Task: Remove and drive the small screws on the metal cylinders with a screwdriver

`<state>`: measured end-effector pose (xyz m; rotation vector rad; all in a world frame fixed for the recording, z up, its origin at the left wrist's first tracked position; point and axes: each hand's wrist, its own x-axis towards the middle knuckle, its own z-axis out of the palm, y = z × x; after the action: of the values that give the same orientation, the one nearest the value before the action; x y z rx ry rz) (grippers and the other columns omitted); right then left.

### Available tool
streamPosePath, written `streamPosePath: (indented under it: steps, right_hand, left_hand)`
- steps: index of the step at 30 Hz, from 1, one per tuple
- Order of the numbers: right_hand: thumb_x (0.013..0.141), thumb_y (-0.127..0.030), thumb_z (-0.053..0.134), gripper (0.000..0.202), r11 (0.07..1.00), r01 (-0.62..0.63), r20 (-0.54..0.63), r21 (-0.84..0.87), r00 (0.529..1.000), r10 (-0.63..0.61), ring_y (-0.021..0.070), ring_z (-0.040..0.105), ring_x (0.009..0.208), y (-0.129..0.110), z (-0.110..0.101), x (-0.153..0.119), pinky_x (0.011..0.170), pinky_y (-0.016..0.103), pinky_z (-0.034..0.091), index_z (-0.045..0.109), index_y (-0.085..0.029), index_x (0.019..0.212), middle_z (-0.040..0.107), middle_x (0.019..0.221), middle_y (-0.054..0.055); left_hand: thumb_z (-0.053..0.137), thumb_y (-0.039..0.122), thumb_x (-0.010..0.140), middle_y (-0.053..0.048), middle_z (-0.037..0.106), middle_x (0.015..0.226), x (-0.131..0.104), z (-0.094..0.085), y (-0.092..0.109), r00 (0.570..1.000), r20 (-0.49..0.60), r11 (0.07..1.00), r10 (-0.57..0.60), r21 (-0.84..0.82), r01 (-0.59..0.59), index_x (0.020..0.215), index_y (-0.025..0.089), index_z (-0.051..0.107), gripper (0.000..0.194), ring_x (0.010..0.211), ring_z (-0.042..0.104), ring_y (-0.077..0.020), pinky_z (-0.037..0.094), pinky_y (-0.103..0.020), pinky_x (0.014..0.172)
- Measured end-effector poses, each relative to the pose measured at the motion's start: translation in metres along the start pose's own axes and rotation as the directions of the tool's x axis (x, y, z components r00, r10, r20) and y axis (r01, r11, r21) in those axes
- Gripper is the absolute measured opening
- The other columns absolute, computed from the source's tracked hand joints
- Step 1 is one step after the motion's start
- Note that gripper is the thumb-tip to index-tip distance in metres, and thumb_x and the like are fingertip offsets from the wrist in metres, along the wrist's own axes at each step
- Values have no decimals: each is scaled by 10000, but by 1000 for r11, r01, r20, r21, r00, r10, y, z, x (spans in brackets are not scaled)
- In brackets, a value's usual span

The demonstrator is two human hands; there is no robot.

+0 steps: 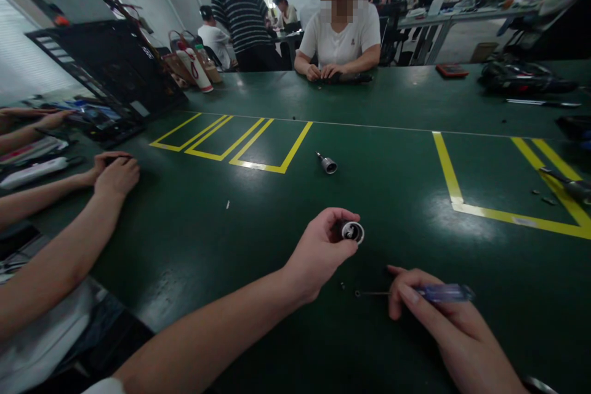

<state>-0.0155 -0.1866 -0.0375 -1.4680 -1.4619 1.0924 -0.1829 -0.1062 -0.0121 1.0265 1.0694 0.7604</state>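
My left hand (318, 252) grips a short dark cylindrical part (353, 232) between thumb and fingers. Its open, silver-rimmed end faces me, and some pieces show inside. In my right hand (427, 311) lies a screwdriver (446, 293) with a clear purple handle, my fingers closed round it. Its thin shaft points left, with a small dark ring-like piece at the tip. A tiny dark part (342, 285) rests on the table just left of that tip. Farther off lies a metal cup-shaped piece with a thin shaft (329, 165), apart from both hands.
Yellow tape (258, 166) outlines boxes on the green table (184, 246). Beside me on the left are a co-worker's hands (117, 172); another person (339, 37) works opposite. A dark tool (572, 186) lies at right, a black panel (106, 68) leans at left.
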Motion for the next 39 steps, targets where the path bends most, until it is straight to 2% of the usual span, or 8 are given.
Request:
streamPosePath:
  steps: [5,9,13,17,21,25,34,39]
  right_hand:
    - [886,-355,475,307,921,348,-38,-174,932,-359,173,695,718,-4,1,1,786,267,547,606,-228,639,664,610,-13]
    - [889,-235,456,201,818,475,43,-324,871,-489,141,669,622,-10,1,-5,878,313,520,561,-230,717,629,601,-38]
    - [804,-114,515,121,636,645,155,-424,743,-651,116,646,538,-18,2,-5,904,321,505,548,-219,754,639,606,-41]
    - [787,-71,488,162,550,697,133,-459,667,-733,117,658,547,-18,-2,-1,866,291,521,556,-216,761,660,607,-33]
    - [840,-173,490,112,478,735,87,-481,582,-808,124,666,568,-16,-11,-2,832,293,532,563,-227,774,664,597,-33]
    - [852,-177,472,115,491,697,78,-523,613,-786,147,683,607,-15,-12,-3,763,315,550,565,-230,811,689,639,-14]
    - [829,-167,507,84,545,643,17,-538,655,-755,154,680,656,-9,-5,-1,798,312,516,569,-224,828,683,689,-7]
    - [811,-130,491,127,519,644,26,-562,641,-767,152,678,627,-14,-3,-1,783,313,512,567,-228,838,689,668,-18]
  left_hand:
    - [618,45,702,-60,641,957,0,-2,-1,999,38,1000,-23,-3,23,1011,157,564,334,928,610,-178,453,-354,865]
    - [637,68,699,-56,641,959,0,-2,1,999,39,1000,-16,4,16,1017,156,576,336,919,609,-173,459,-335,843]
    - [646,63,682,-55,630,977,-1,0,4,1000,27,1000,-3,4,3,987,141,576,322,878,606,-157,465,-308,803]
    - [638,66,682,-34,635,895,0,1,3,998,56,1000,10,-7,-9,943,130,615,270,810,601,-133,471,-299,787]
    - [630,68,685,-41,646,889,1,0,0,996,81,999,27,34,-30,954,132,640,277,820,606,-142,478,-313,804]
    - [605,47,679,-45,653,883,-2,3,-3,993,119,997,18,78,-27,964,135,646,301,820,613,-146,483,-307,804]
    - [587,111,706,-64,656,901,-8,5,-4,981,189,968,49,233,-93,1000,144,644,302,810,621,-170,506,-316,753]
    - [589,115,687,-64,656,850,-8,5,-5,981,175,937,86,320,-139,951,132,658,274,754,620,-165,510,-293,702]
